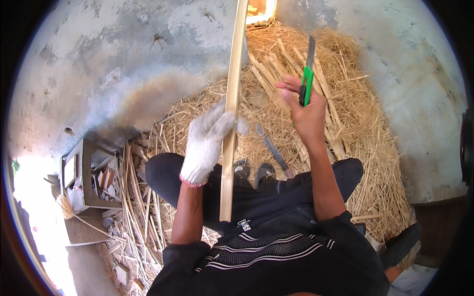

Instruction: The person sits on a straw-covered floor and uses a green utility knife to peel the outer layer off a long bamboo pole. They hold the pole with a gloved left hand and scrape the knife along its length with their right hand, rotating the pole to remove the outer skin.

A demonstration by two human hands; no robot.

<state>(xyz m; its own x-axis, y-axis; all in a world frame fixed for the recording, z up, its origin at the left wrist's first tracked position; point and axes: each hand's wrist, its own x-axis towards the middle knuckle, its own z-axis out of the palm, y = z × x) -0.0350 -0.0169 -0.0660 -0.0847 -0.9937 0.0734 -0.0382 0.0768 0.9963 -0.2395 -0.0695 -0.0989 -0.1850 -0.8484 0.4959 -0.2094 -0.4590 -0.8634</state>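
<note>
My left hand [207,138], in a white knitted glove with a red cuff edge, is closed around a long pale bamboo strip [232,93]. The strip runs nearly upright through the picture, its lower end over my lap and its upper end past the top edge. To the right, my bare right hand [308,111] grips a green utility knife [306,86]. Its blade is extended and points up, away from the strip. Between my hands, lower down, a long knife [271,150] with a dark blade lies on the shavings near my shoes [265,172].
Shavings [370,133] cover much of the floor, with several split strips [321,74] lying ahead. More thin strips [133,187] lie at left beside a wooden frame [91,172] holding scraps. Stained walls [123,54] rise on both sides; a bright opening [269,12] is at the far end.
</note>
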